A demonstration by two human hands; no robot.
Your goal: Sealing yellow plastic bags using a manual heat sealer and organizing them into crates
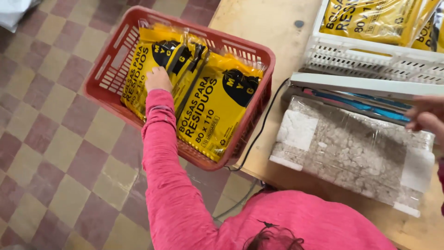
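Checkered floor tiles in dull red and tan filled the left of the view, and on them sat a red plastic basket (pixel 115 69) against the edge of a wooden table (pixel 259 28). From six o'clock the pink-sleeved left hand (pixel 158 78) reached toward eleven o'clock into the basket, fingers curled down onto the left yellow packet (pixel 141 74) — a second yellow packet (pixel 217 109) lay beside it at its three o'clock. At three o'clock the right hand (pixel 428 118) hovered, fingers loosely bent and holding nothing visible, over a heat sealer (pixel 351 99) on a white foam block (pixel 351 153) — a white crate (pixel 370 60) of more packets stood at one o'clock.

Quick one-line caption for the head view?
Left hand presses yellow packs into a red crate; right hand rests by the heat sealer.
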